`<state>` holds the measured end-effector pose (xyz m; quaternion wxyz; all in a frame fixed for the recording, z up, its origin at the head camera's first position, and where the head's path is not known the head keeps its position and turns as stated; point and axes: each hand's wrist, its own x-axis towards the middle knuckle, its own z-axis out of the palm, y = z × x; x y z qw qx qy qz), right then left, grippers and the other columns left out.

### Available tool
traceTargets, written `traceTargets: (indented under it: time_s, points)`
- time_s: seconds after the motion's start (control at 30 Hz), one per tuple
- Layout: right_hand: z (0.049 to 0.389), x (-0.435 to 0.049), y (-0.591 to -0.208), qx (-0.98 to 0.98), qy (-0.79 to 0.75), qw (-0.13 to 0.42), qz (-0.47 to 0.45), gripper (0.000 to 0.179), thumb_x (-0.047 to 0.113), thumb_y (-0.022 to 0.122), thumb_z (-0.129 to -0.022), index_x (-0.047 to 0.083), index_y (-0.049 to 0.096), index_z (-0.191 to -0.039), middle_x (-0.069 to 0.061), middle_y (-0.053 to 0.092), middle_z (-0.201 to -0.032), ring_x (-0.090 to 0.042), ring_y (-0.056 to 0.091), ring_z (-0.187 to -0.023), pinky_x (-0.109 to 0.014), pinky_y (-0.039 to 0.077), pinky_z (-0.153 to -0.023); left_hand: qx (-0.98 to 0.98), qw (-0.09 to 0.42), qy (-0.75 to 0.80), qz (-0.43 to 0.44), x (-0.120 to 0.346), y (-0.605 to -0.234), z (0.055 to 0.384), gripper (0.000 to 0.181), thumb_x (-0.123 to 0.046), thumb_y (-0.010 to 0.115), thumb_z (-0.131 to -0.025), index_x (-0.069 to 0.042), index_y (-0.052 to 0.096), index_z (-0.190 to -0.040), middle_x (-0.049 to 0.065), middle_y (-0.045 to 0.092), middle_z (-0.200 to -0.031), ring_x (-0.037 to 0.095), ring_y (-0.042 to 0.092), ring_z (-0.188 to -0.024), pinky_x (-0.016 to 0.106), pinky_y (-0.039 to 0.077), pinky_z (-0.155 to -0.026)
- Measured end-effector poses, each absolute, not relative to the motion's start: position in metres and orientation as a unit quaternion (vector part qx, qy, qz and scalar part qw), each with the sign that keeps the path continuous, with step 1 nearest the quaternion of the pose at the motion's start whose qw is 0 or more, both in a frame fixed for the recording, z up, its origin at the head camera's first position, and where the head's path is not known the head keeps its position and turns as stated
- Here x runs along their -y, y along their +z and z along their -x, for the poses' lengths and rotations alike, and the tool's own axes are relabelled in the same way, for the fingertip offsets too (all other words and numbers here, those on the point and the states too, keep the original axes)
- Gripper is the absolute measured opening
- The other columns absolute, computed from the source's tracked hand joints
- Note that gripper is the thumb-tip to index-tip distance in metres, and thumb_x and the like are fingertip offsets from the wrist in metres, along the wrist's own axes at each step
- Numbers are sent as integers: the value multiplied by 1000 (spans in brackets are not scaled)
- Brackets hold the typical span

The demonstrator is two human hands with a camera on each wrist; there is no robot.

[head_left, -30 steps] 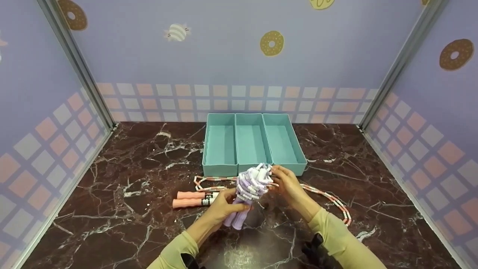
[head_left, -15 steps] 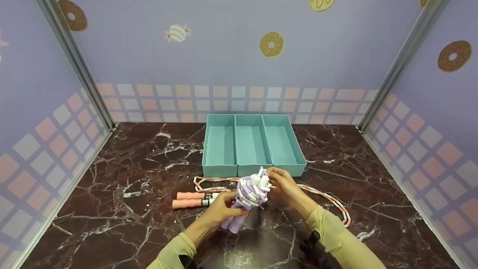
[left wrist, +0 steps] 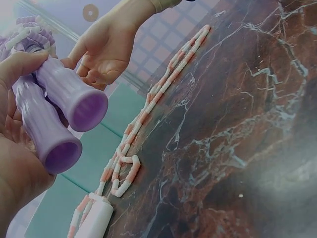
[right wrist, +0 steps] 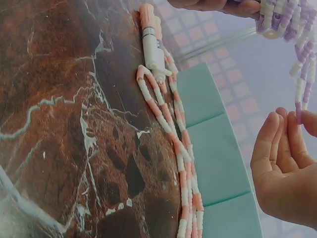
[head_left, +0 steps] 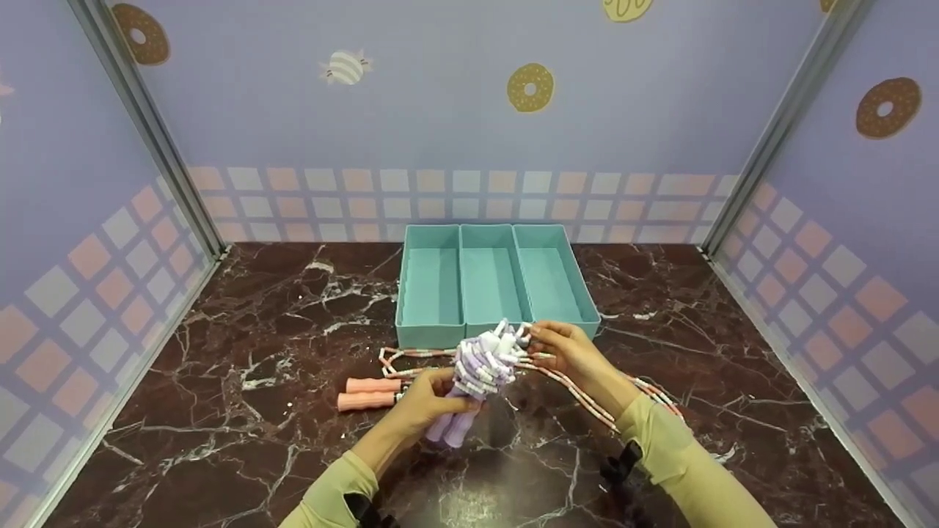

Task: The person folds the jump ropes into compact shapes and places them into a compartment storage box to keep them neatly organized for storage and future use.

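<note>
A purple-and-white beaded jump rope (head_left: 484, 367) is held above the table, its beaded cord wound in a bundle over its handles. My left hand (head_left: 425, 403) grips both purple handles (left wrist: 69, 89), whose hollow ends point down in the left wrist view. At the bundle's far side, my right hand (head_left: 579, 359) pinches a short end of the cord between thumb and fingertips, as the right wrist view shows (right wrist: 287, 153). On the table below lies a second jump rope with pink handles (head_left: 367, 396) and a pink-and-white beaded cord (right wrist: 183, 163). My left hand partly hides its handles.
Just behind the hands stands a teal box (head_left: 433, 337) with three long compartments side by side. Patterned lilac walls (head_left: 440, 132) enclose the dark marbled table (head_left: 257, 455) at the back and both sides.
The held bundle and my left hand have shifted slightly left. My right hand has drawn a little away from the bundle, with cord still at its fingertips. More of the pink-and-white cord shows.
</note>
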<state>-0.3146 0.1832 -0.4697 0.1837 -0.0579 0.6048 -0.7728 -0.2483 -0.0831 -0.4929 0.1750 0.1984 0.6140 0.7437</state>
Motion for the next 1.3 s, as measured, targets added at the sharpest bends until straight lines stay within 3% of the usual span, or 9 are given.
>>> traceTargets:
  time_s: [0.3, 0.47, 0.63, 0.77, 1.0, 1.17, 1.3]
  points:
    - [315, -190, -471, -601, -779, 169, 55, 11, 14, 57, -99, 12, 64, -107, 3, 70, -93, -11, 68, -81, -26, 59, -77, -618, 155, 746, -194, 83, -490, 257, 35, 4, 67, -79, 6, 66, -114, -6, 76, -88, 10, 72, -79, 25, 58, -76]
    - [316, -194, -470, -615, -768, 166, 65, 32, 19, 60, -98, 3, 61, -126, -1, 73, -110, -17, 69, -93, -32, 59, -86, -632, 133, 740, -187, 85, -488, 263, 40, 3, 69, -79, 15, 61, -116, -8, 73, -88, 8, 70, -80, 23, 57, -76]
    - [319, -201, -466, -665, -727, 152, 74, 48, 27, 60, -99, -1, 52, -138, -1, 71, -120, -20, 67, -105, -36, 57, -92, -643, 124, 737, -168, 88, -480, 271, 41, 3, 68, -80, 17, 59, -117, -9, 73, -84, 7, 69, -76, 23, 57, -74]
    - [322, -206, -465, -691, -708, 129, 66, 47, 29, 60, -99, 1, 54, -137, 0, 71, -120, -18, 68, -105, -33, 58, -86, -635, 116, 747, -160, 89, -473, 278, 38, 3, 67, -82, 15, 60, -117, -5, 75, -85, 10, 72, -78, 24, 58, -75]
    - [326, -211, -464, -735, -670, 80, 69, 46, 32, 61, -98, 4, 58, -134, -9, 68, -127, -20, 67, -106, -45, 57, -91, -639, 98, 751, -134, 91, -467, 288, 33, 1, 68, -82, 9, 63, -113, -2, 75, -85, 13, 73, -80, 25, 57, -75]
    - [331, -218, -466, -751, -655, 41, 78, 41, 27, 61, -99, 2, 60, -132, -15, 67, -127, -32, 65, -111, -38, 60, -84, -642, 80, 754, -115, 94, -463, 296, 33, 2, 68, -81, 9, 63, -113, -4, 73, -82, 11, 72, -77, 24, 56, -74]
    - [337, -225, -470, -765, -639, -3, 82, 37, 22, 63, -97, 1, 62, -128, -20, 67, -126, -29, 68, -107, -34, 61, -79, -631, 82, 763, -113, 95, -459, 303, 36, 4, 65, -82, 11, 60, -116, -3, 74, -82, 13, 72, -76, 27, 59, -73]
